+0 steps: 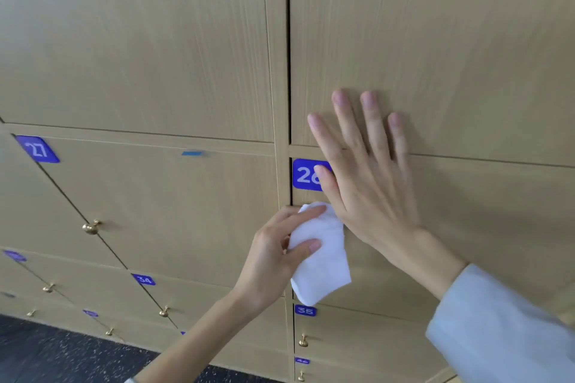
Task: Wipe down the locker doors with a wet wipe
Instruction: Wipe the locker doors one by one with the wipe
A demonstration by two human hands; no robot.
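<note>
Centre frame: wipe (320, 255) pinched in left hand (273, 261) at door (497, 227) edge; right hand (370, 177) pressed flat, fingers spread (probably steadying it).

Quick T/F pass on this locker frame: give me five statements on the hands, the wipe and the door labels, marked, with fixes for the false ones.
1. The left hand holds the white wipe. True.
2. The right hand grips a brass knob. False: it lies flat with straight fingers on the locker door front, spanning the seam above the next door.
3. The right hand's thumb partly covers a blue number label. True.
4. The label reading 27 is right of the hands. False: it is far to the left.
5. The label 35 sits above the wipe. False: it is just below the wipe's lower edge.
</note>
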